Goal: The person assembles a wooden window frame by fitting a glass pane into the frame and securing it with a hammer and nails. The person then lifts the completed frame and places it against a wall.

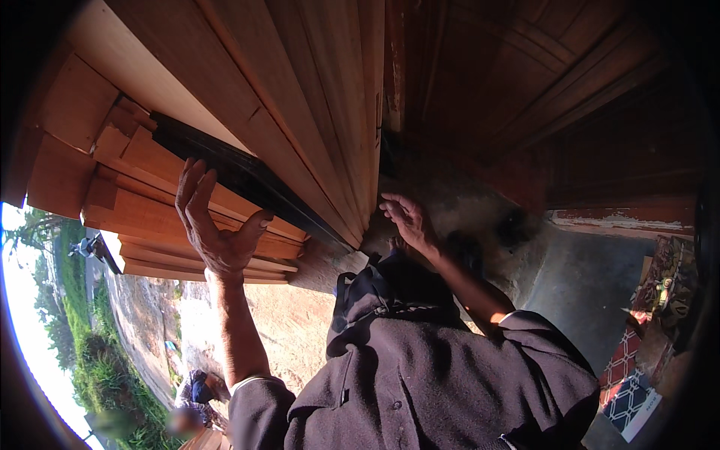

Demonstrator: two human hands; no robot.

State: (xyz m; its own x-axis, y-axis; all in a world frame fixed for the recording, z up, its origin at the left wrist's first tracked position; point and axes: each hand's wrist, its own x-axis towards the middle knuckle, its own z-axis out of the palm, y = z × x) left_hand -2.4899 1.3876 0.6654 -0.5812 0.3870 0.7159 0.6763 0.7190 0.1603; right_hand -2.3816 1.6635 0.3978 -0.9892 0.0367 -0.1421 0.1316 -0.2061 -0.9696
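My left hand [219, 229] is raised, its thumb and fingers spread with nothing between them. Behind it in the view lies a stack of reddish-brown wooden boards [154, 214]; whether the hand touches them I cannot tell. A dark, nearly black strip [225, 161] runs slantwise between that stack and a row of long wooden planks [300, 97] standing close together. By the lower ends of these planks is my right hand [409, 220], its fingers loosely bent and apart, holding nothing that I can see.
Dark panelled wood [540, 82] fills the upper right, in shadow. Patterned material [634, 375] lies on the grey floor [574, 277] at the right. Outdoors on the left are a motorbike [94, 249], green plants [97, 345] and another person [199, 390] low down.
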